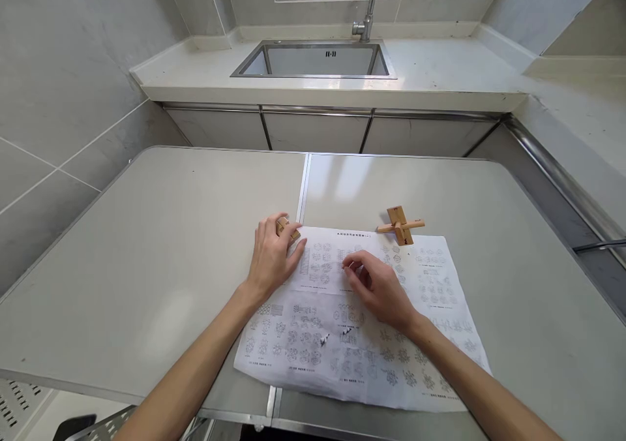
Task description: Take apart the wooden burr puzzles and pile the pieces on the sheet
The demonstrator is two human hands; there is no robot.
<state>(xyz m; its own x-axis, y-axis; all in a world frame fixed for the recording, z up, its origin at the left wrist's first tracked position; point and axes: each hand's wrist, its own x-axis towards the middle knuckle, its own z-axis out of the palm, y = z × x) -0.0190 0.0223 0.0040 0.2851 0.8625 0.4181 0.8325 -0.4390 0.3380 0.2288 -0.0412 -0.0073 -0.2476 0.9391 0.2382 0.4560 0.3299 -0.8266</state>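
My left hand (271, 258) touches a wooden block (287, 227) beside the paper sheet (362, 323), grip loose. My right hand (379, 288) rests open on it. A bump could slide the sheet.

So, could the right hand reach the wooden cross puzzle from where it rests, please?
Probably yes: the right hand lies on the sheet, and the wooden cross puzzle stands just beyond with nothing between.

Two hands, the left hand (272, 256) and the right hand (379, 289), lie on one printed sheet (430, 310). One assembled wooden cross puzzle (400, 225) sits nearby. One loose wooden piece (286, 227) shows under the left fingers, though more may be hidden.
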